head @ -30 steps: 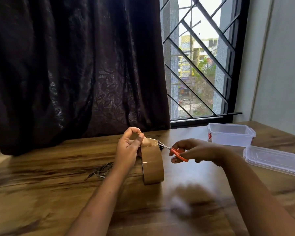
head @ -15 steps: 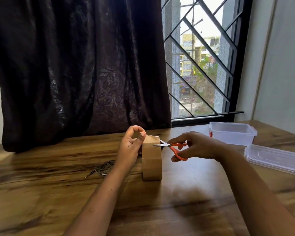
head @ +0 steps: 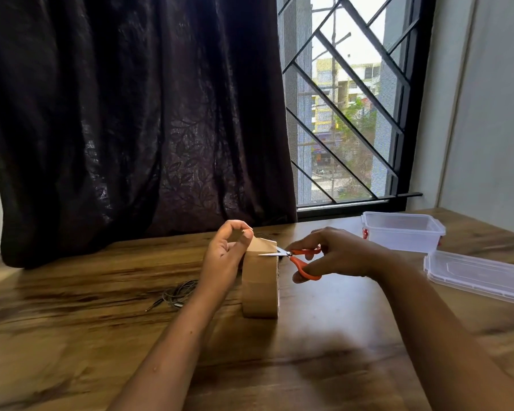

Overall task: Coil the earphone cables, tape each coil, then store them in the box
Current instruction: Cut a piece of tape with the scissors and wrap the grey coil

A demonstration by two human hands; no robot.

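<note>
text: none legible | labels: none (box sticker too blurred)

Tape roll (head: 260,287): we see it upright, mid-table (head: 72,336).
Earphone cable (head: 178,293): left of it.
Box (head: 402,235): far right.
Lid (head: 478,275): before the box.

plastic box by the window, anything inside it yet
The clear plastic box stands open and looks empty through its walls; its lid lies beside it. One earphone cable coil lies on the table, untaped.
</note>
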